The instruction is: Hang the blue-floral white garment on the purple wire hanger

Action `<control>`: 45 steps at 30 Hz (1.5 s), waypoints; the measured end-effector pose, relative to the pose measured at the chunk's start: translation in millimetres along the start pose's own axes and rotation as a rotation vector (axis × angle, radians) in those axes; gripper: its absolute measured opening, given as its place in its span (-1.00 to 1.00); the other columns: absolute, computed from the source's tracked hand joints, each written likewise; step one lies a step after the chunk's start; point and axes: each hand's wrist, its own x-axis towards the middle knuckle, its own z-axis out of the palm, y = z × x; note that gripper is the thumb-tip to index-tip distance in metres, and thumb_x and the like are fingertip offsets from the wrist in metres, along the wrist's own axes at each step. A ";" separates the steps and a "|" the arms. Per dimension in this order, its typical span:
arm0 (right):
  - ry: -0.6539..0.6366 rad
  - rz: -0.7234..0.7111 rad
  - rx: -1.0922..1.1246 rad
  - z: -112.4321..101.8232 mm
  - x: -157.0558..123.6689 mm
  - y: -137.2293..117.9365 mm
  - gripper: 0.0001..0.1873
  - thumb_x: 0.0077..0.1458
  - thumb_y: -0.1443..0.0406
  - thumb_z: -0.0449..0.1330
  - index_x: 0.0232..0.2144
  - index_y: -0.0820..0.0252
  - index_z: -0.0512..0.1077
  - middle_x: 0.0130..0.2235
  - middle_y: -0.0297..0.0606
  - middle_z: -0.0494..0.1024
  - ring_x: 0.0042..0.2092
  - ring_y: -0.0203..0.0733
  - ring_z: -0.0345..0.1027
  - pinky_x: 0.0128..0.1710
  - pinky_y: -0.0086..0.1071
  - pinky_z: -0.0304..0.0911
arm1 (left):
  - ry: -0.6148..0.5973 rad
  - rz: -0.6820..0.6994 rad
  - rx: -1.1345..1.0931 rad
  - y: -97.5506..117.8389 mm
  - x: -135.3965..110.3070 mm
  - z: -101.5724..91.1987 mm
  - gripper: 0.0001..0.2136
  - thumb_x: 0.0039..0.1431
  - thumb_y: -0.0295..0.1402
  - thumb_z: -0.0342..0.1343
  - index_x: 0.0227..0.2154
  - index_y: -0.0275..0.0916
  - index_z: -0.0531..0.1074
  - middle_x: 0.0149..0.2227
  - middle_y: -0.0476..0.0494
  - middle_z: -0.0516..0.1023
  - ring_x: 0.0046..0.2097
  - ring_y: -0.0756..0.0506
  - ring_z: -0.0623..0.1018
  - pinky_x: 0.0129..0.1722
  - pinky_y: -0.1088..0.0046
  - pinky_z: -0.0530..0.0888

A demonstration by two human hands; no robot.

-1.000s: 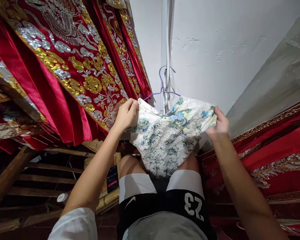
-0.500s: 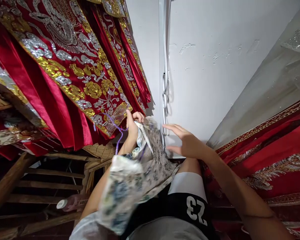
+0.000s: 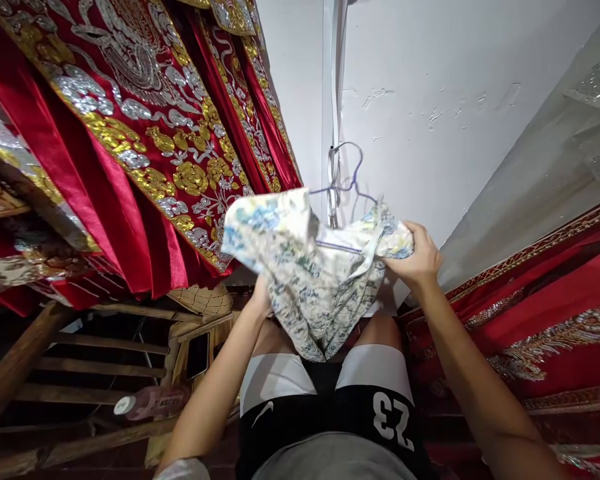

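Observation:
A white garment with a blue and yellow flower print (image 3: 305,273) hangs on a thin purple wire hanger (image 3: 347,190) in front of me, over my knees. My right hand (image 3: 417,257) is closed on the garment's right shoulder. My left hand (image 3: 261,300) reaches up under the garment's left side; cloth covers its fingers, so its grip cannot be seen. The hanger's hook sticks up above the cloth beside a white strip on the wall.
Red embroidered cloths with gold and silver sequins (image 3: 145,133) hang at left. More red embroidered fabric (image 3: 545,313) lies at right. A wooden bench frame (image 3: 80,360) holds a phone (image 3: 199,353) and a pink bottle (image 3: 150,402). A white wall (image 3: 430,100) stands ahead.
The garment was bunched low at my left side with the right hand free and open. Now it is lifted in front again, the right hand grips its right shoulder, the left is beneath it.

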 end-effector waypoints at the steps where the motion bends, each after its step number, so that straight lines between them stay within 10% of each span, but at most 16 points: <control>1: 0.030 0.036 -0.021 -2.2 6.7 -1.5 -0.27 -0.16 0.02 0.40 0.10 0.05 0.45 0.04 -0.14 0.58 0.03 0.21 0.46 -0.04 -0.13 0.35 | 0.020 -0.029 -0.041 -11.9 -3.8 -3.1 -0.26 0.15 0.38 -0.08 0.05 -0.14 0.53 0.13 -0.31 0.59 0.26 -0.37 0.48 0.24 -0.03 0.43; 9: -0.111 -0.039 -0.009 -5.3 20.0 -24.7 -0.21 -0.11 0.06 0.39 0.20 0.03 0.40 0.11 -0.09 0.53 0.14 0.27 0.37 0.11 0.05 0.30 | 0.167 -0.104 -0.131 -81.2 -46.8 23.1 -0.32 -0.13 0.01 0.46 0.06 -0.19 0.53 0.19 -0.29 0.55 0.32 -0.36 0.42 0.39 0.13 0.25; 15: 0.035 0.048 0.296 -5.4 -44.6 -22.6 -0.35 0.07 0.09 0.31 0.20 0.08 0.40 0.30 -0.05 0.37 0.35 0.22 0.13 0.31 0.13 0.09 | 0.223 -0.236 -0.313 -91.2 -80.4 48.6 -0.26 -0.17 -0.11 0.49 0.13 -0.22 0.48 0.20 -0.35 0.54 0.31 -0.38 0.44 0.35 0.06 0.31; 18: -0.055 0.323 0.557 14.6 -102.9 -35.6 -0.67 0.14 0.05 0.28 -0.14 0.09 0.51 -0.11 -0.13 0.59 -0.04 0.04 0.43 -0.01 -0.10 0.36 | 0.211 -0.227 -0.323 -86.8 -91.0 60.9 -0.28 -0.19 -0.13 0.51 0.10 -0.21 0.51 0.15 -0.32 0.58 0.32 -0.35 0.44 0.38 0.11 0.26; 22: -0.508 0.542 0.834 41.4 -152.5 -55.8 -0.56 0.24 -0.06 0.18 -0.53 0.07 0.31 -0.55 -0.36 0.30 -0.48 -0.17 0.22 -0.43 -0.30 0.19 | 0.166 -0.236 -0.319 -79.2 -97.5 66.5 -0.32 -0.15 -0.10 0.49 0.08 -0.21 0.53 0.11 -0.30 0.61 0.29 -0.34 0.47 0.39 0.10 0.26; 45: -0.514 0.636 0.990 33.5 -137.2 -74.6 -0.51 0.12 -0.12 0.22 -0.58 0.06 0.23 -0.60 -0.41 0.17 -0.53 -0.24 0.02 -0.51 -0.33 -0.01 | 0.126 -0.291 -0.296 -59.2 -106.3 54.5 -0.25 -0.14 -0.12 0.49 0.18 -0.19 0.48 0.18 -0.32 0.56 0.32 -0.36 0.43 0.37 0.10 0.29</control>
